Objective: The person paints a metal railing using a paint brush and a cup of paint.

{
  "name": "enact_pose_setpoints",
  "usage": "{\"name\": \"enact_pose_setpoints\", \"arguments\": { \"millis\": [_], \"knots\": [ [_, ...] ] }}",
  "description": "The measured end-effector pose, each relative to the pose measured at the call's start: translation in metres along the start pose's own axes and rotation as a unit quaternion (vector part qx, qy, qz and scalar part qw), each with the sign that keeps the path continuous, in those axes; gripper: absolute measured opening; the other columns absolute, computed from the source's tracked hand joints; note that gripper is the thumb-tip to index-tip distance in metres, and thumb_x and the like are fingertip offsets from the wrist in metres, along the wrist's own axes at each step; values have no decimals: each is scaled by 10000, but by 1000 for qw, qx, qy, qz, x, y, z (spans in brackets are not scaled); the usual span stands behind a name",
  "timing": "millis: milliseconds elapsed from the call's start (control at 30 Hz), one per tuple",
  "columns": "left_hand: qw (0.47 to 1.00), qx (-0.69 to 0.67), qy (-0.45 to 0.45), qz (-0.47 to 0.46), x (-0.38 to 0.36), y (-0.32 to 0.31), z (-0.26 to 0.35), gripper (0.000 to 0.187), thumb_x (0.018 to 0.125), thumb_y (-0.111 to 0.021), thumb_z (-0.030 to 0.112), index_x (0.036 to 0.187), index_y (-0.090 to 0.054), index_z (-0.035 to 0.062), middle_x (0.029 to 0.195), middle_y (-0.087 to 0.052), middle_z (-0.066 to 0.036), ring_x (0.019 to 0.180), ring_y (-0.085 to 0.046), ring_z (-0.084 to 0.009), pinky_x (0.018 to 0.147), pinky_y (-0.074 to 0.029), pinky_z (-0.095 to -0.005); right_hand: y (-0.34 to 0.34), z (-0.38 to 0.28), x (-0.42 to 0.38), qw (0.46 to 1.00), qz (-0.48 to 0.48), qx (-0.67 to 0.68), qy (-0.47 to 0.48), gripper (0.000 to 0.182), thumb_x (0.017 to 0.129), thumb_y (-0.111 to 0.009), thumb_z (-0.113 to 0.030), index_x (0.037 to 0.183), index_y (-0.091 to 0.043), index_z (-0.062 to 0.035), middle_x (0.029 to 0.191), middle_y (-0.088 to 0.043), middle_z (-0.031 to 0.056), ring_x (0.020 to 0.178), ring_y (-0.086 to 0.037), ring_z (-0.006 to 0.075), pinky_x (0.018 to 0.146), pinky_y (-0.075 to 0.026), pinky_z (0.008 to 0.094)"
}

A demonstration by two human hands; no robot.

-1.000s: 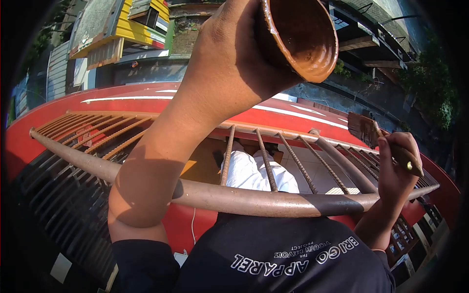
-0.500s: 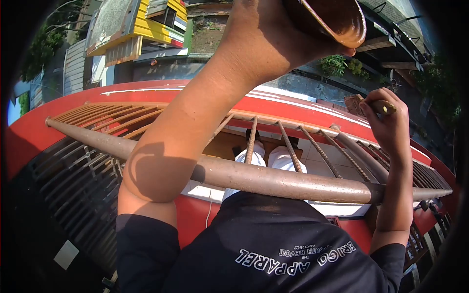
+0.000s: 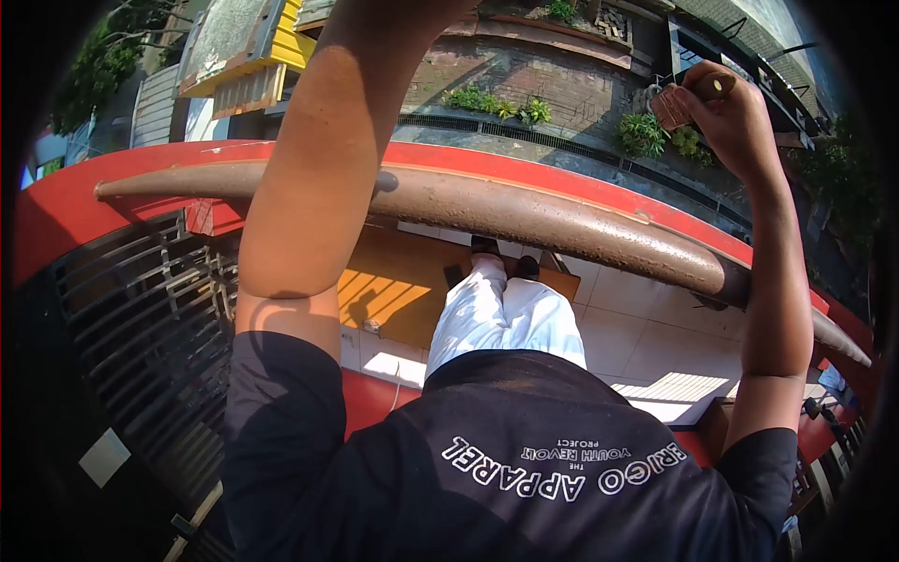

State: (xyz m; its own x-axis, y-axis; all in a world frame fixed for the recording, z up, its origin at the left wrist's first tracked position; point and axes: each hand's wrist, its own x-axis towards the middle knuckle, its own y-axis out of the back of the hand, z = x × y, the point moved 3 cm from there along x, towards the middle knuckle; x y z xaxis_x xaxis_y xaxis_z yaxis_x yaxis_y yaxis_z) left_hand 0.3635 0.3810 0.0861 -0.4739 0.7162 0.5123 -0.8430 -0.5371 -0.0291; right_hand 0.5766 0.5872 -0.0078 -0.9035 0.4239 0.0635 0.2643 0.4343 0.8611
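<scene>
My right hand (image 3: pixel 735 117) is raised at the upper right, its fingers closed round a paintbrush. The paintbrush (image 3: pixel 670 109) has brown-coated bristles pointing left, and its handle end with a hole shows above my fingers. On the other side, my left forearm (image 3: pixel 318 178) reaches up past the top edge, so my left hand and anything in it are out of sight. Between my arms and below them runs a brown metal railing pipe (image 3: pixel 524 211). The paintbrush is held beyond this pipe, apart from it.
A red ledge (image 3: pixel 449 157) runs just beyond the railing. Far below are a paved yard (image 3: pixel 524 75), green plants (image 3: pixel 641 136) and a yellow structure (image 3: pixel 295 45). My feet are by a brown wooden surface (image 3: pixel 403 281) and pale floor tiles (image 3: pixel 627 309).
My left hand and the cup of brown paint have gone out past the top edge. My right hand has risen with the paintbrush. The view has shifted, hiding the railing's ribbed bars.
</scene>
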Motion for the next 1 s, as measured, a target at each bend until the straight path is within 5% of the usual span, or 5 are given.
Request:
{"name": "enact_pose_setpoints", "arguments": {
  "millis": [167, 333, 467, 733, 1000],
  "knots": [
    [993, 53, -51, 98, -52, 31, 62, 744, 729, -885, 235, 1326, -495, 23, 1211, -635, -129, 1125, -630, -292, 949, -548, -426, -3, 4, 3, 1000, 12, 0, 25, 161, 885, -731, -199, 975, -668, -81, 797, -685, 69, 722, -658, 152, 685, -524, 319],
    [959, 157, -13, 234, -169, 61, 131, 845, 719, -885, 367, 1375, -493, 5, 1288, -597, -171, 1180, -604, -372, 1010, -500, -516, -4, -6, 10, 999, 21, -21, 40, 222, 878, -700, -285, 944, -692, -73, 790, -701, 132, 752, -697, 282, 710, -531, 393],
    [927, 224, 35, 298, -261, 59, 178, 897, 714, -893, 364, 1404, -454, -3, 1311, -582, -161, 1196, -589, -330, 1063, -456, -470, -11, -7, 13, 996, 27, -41, 74, 249, 860, -703, -301, 926, -694, -61, 802, -696, 171, 810, -689, 362, 729, -529, 447],
    [863, 272, 89, 415, -386, 51, 242, 900, 708, -901, 316, 1427, -436, 38, 1334, -562, -137, 1227, -568, -307, 1063, -467, -466, -12, 15, 22, 994, 41, -66, 75, 204, 872, -702, -240, 983, -682, -70, 815, -702, 144, 782, -700, 297, 720, -529, 394],
    [863, 269, 85, 419, -393, 41, 264, 931, 693, -907, 358, 1425, -434, 30, 1332, -563, -136, 1231, -567, -304, 1072, -456, -466, 1, 25, 22, 995, 70, -57, 44, 259, 863, -700, -299, 966, -684, -61, 846, -706, 163, 846, -692, 346, 761, -524, 435]
  ]
}}
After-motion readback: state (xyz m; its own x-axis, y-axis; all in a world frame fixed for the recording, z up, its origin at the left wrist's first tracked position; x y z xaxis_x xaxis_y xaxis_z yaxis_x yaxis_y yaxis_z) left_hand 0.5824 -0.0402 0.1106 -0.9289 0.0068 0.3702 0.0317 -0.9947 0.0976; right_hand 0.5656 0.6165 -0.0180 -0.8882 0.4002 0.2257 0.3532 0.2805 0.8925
